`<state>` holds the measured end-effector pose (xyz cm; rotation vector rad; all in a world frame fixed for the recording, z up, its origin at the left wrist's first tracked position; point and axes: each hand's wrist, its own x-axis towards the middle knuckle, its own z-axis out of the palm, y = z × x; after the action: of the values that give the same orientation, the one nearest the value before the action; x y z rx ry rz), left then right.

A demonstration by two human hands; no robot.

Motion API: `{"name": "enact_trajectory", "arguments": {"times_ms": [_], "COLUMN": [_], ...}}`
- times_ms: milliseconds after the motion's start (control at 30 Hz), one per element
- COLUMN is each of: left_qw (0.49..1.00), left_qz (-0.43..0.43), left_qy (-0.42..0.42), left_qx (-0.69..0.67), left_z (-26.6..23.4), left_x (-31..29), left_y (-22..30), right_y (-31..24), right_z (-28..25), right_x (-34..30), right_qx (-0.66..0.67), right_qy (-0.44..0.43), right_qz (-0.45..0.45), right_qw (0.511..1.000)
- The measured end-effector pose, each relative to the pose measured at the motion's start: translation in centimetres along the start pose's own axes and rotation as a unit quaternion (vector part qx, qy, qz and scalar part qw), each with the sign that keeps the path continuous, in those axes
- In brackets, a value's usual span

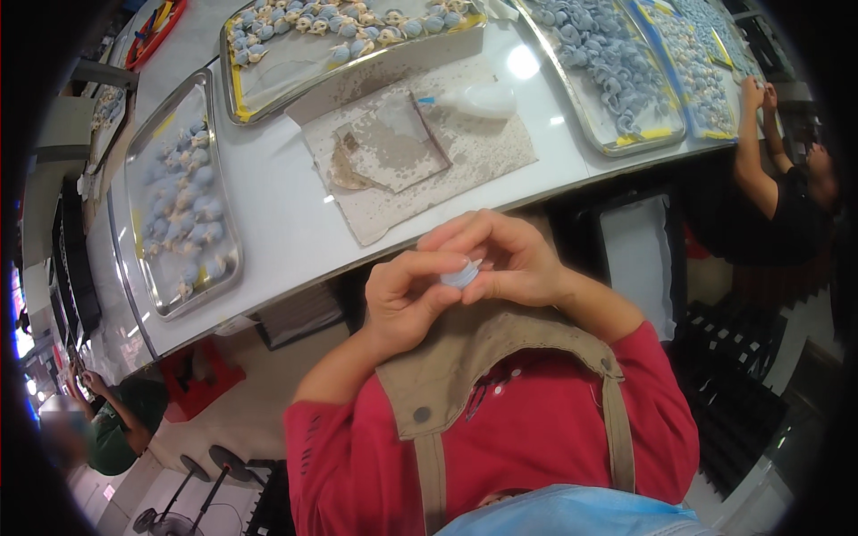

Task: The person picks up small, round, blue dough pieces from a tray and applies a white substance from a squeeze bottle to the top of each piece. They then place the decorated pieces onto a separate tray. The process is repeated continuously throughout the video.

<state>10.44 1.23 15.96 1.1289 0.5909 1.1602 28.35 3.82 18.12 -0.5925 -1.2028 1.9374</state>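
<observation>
In front of my chest, past the table's near edge, a small pale blue moulded piece (pixel 460 274) is pinched between both hands. My left hand (pixel 399 299) grips it from the left with thumb and index finger. From the other side, my right hand (pixel 520 259) closes on it with thumb and fingers. A small whitish tip shows beside the blue part; the fingers hide the rest. Beyond my hands lies a stained cardboard sheet (pixel 487 170) with a white squeeze bottle (pixel 487 100), its thin tip blue, on its far side.
A metal tray (pixel 234 259) of blue-and-cream figures stands at left, a similar tray (pixel 357 64) at the back. Another tray (pixel 657 138) at right holds many loose blue pieces. A co-worker's hands (pixel 758 92) are at far right; a person in green (pixel 125 429) is at lower left.
</observation>
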Motion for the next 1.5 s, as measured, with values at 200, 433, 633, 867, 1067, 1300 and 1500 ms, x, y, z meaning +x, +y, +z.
{"name": "enact_trajectory", "arguments": {"times_ms": [200, 433, 633, 867, 1067, 1300, 1500], "left_qw": [0.997, 0.998, 0.999, 0.987, 0.696, 0.534, 0.401], "left_qz": [0.038, 0.015, 0.037, 0.058, 0.206, 0.103, 0.001], "left_qy": [-0.012, 0.019, -0.003, 0.065, 0.285, 0.395, 0.411], "left_qx": [0.061, 0.062, 0.009, 0.134, 0.626, 0.74, 0.818], "left_z": [0.7, 0.6, -1.3, -2.2, -10.9, -20.9, -23.0], "left_x": [0.3, 0.2, 0.0, -0.5, 0.3, -3.6, -5.3], "left_y": [0.7, 1.0, 1.9, 2.4, 5.6, 10.2, 10.5], "right_y": [0.5, 1.2, 2.3, 2.2, 1.2, 1.5, 2.0], "right_z": [-0.2, -0.7, -0.4, 0.8, -2.2, -7.2, -7.8], "right_x": [-0.2, 0.9, 2.5, 4.2, 4.4, 1.9, 1.6], "right_qx": [0.059, 0.043, 0.013, 0.003, -0.176, -0.303, -0.324], "right_qy": [-0.018, -0.032, -0.072, -0.048, 0.111, 0.311, 0.324], "right_qz": [-0.034, -0.058, -0.065, -0.064, -0.113, -0.158, -0.164], "right_qw": [0.998, 0.997, 0.995, 0.997, 0.972, 0.887, 0.874]}}
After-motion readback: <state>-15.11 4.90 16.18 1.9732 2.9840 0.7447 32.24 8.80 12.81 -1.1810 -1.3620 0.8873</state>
